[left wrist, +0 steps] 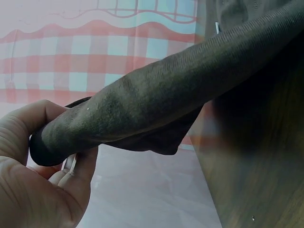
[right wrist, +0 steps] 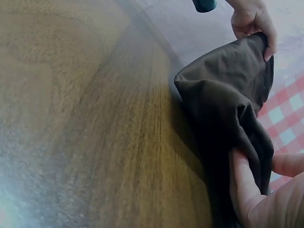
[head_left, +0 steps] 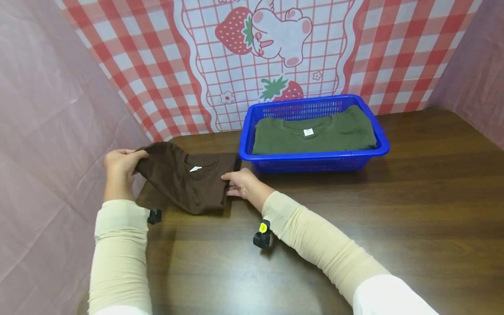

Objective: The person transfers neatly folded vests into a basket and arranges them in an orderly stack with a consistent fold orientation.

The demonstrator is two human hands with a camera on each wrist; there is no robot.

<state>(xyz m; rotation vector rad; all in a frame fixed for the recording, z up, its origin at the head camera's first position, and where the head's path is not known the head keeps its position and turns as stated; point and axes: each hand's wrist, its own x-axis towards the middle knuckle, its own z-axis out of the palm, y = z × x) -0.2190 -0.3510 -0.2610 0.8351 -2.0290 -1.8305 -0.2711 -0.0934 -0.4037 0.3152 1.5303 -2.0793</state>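
A folded brown T-shirt [head_left: 204,183] with a white neck label hangs between both hands over the left part of the table. My left hand [head_left: 121,166] pinches its left end, which is lifted higher than the rest. In the left wrist view the thumb lies over the rolled brown cloth [left wrist: 142,95] and fingers show beneath it. My right hand [head_left: 245,183] pinches the shirt's right edge, close to the basket's front left corner. The right wrist view shows a fold of the cloth [right wrist: 223,104] between that thumb and the fingers [right wrist: 244,178].
A blue plastic basket [head_left: 315,162] stands at the back of the wooden table [head_left: 425,210], right of the brown shirt. Inside it lies a folded dark green T-shirt [head_left: 315,138]. A red-and-white checked cloth [head_left: 409,57] hangs behind, and a pale pink curtain [head_left: 47,131] borders the left.
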